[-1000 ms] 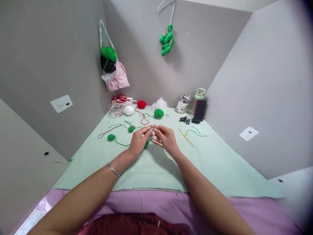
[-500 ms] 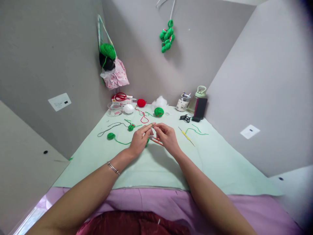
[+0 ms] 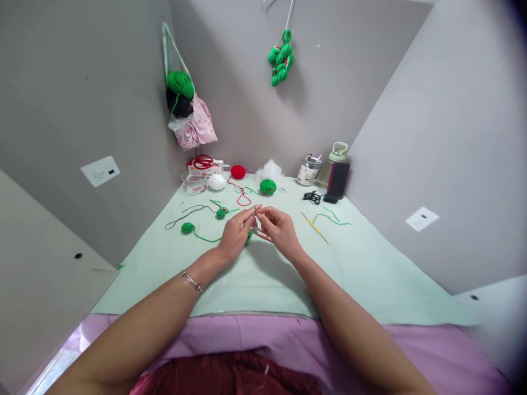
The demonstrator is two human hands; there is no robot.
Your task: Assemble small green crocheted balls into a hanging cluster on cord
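Note:
Both hands meet above the middle of the table, fingertips nearly touching. My left hand (image 3: 235,235) is closed in a pinch on green yarn (image 3: 255,210), a bit of which shows at the fingertips. Below its fingers a small green crocheted piece (image 3: 248,237) is partly hidden. My right hand (image 3: 280,229) is closed too, its thumb and forefinger at the same yarn. Orange-handled thread snips (image 3: 262,235) with metal blades stick out under the right palm. A green strand (image 3: 206,240) runs from a small green ball (image 3: 187,228) towards my left hand.
A small green crocheted piece (image 3: 221,213) with dark thread lies left of the hands; a yellow crochet hook (image 3: 314,227) lies right. Behind stand red yarn (image 3: 237,172), green yarn (image 3: 268,187), white stuffing (image 3: 269,172), a pen cup (image 3: 308,171), a bottle (image 3: 325,175) and a phone (image 3: 338,180).
Both hands stay in nearly the same place. The snips have tilted slightly, and less of their orange handle shows beside the right palm. The view has shifted a little.

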